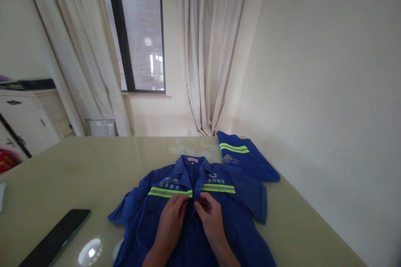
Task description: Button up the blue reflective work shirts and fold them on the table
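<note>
A blue short-sleeved work shirt (232, 204) lies face up on the table, its collar pointing away from me. Yellow-green reflective bands and pale printing cross its chest. My left hand (172, 217) is closed on the front edge of the shirt just below the band. Close beside it, my right hand (211, 215) pinches the opposite front edge at the same height. The collar and upper front lie open in a V. Whatever sits between the fingertips, such as a button, is too small and hidden to make out.
A second blue garment (250, 162) lies folded at the table's right edge, by the wall. A dark phone (58, 238) rests on the glossy table (94, 167) at left. Behind stand curtains (209, 50), a window (140, 29) and a white cabinet (28, 117).
</note>
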